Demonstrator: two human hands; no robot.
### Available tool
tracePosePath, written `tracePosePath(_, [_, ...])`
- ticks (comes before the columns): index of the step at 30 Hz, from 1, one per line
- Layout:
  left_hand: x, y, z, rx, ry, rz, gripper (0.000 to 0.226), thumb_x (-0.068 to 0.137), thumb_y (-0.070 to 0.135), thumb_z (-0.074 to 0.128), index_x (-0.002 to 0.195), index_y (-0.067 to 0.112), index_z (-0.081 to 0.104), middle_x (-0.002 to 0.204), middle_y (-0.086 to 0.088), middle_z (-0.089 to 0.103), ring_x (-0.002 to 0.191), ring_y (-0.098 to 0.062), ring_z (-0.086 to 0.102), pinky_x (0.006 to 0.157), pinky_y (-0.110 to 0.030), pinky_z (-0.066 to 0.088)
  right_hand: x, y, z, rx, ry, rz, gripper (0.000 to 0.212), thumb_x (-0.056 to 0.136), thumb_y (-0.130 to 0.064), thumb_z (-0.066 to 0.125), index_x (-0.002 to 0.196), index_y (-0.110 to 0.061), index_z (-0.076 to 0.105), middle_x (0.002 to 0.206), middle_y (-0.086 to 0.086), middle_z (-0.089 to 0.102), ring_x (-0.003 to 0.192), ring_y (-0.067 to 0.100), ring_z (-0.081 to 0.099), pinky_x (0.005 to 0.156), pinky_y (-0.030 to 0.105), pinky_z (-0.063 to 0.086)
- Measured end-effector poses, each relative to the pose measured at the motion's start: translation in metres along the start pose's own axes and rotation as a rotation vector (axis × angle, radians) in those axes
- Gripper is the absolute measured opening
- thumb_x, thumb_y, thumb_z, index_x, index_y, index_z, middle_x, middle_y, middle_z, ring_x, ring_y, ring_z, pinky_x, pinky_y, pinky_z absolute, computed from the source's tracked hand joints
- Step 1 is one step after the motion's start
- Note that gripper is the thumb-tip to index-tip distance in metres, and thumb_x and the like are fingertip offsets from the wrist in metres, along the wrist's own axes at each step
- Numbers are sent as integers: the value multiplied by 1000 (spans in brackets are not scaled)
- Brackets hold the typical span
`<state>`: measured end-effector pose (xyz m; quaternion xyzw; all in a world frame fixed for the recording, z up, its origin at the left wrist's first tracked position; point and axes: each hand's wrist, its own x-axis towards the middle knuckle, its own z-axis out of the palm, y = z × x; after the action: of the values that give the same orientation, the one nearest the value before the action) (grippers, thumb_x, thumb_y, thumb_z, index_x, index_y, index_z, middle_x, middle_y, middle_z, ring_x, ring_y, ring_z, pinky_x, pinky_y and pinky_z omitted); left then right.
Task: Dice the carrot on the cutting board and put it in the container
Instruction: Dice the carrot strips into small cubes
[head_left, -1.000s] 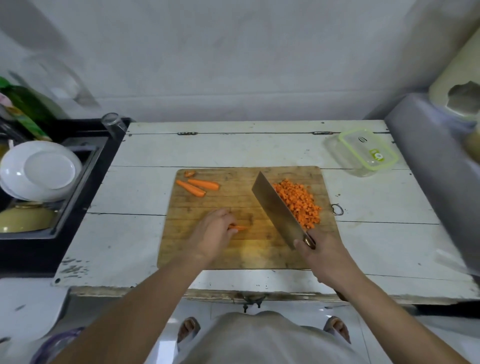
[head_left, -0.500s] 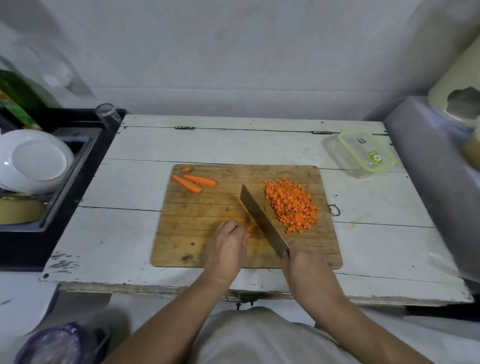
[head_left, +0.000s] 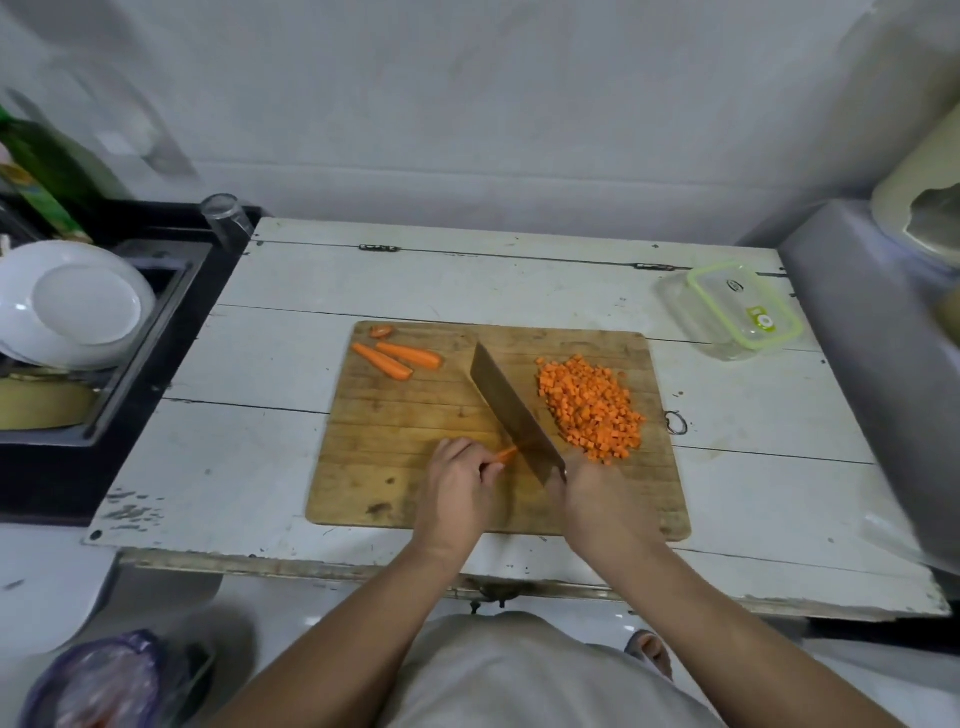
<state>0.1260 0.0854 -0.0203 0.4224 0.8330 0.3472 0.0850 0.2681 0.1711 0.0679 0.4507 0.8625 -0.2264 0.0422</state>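
Observation:
A wooden cutting board lies on the white table. My left hand pins a thin carrot strip against the board near its front middle. My right hand grips the handle of a cleaver, whose blade rests beside the strip's tip. A heap of diced carrot sits on the board's right side. Two carrot pieces and a small end slice lie at the board's far left corner. A clear container with a green-rimmed lid stands at the table's far right.
A black sink to the left holds white plates and a bowl. A glass stands at the sink's corner. A grey slanted surface borders the table on the right. A plastic bag lies on the floor at lower left.
The cleaver came away from the diced heap and moved left and toward me, down onto the strip. My left hand shifted right along the strip.

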Motion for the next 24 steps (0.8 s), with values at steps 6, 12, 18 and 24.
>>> tracePosePath(6, [0, -1, 0, -18, 17, 20, 8, 88, 10, 77, 83, 15, 74, 87, 7, 63, 88, -9, 47, 74, -19, 39, -28, 7, -12, -1, 18, -23, 23, 105, -33, 40, 99, -19, 58, 77, 2, 63, 68, 24, 61, 56, 37, 45])
tracePosePath(12, [0, -1, 1, -6, 21, 50, 7, 87, 6, 76, 86, 13, 76, 89, 2, 65, 89, -14, 52, 77, -27, 47, 0, -11, 1, 13, -4, 2, 23, 104, -33, 42, 103, -18, 58, 79, 5, 63, 75, 31, 65, 60, 36, 49])
tracePosePath(18, [-5, -5, -1, 16, 56, 138, 5, 89, 8, 73, 92, 10, 77, 95, 1, 61, 93, -15, 56, 80, -27, 53, -26, 5, -7, 43, 29, -28, 19, 104, -32, 42, 93, -21, 52, 70, -1, 56, 64, 25, 54, 57, 37, 40])
tracePosePath(24, [-5, -1, 2, 28, 58, 89, 8, 87, 5, 74, 84, 12, 74, 92, 2, 59, 92, -15, 53, 79, -28, 49, -6, -12, 10, 12, -2, -6, 21, 103, -32, 42, 104, -19, 59, 78, 6, 64, 72, 31, 64, 64, 41, 54])
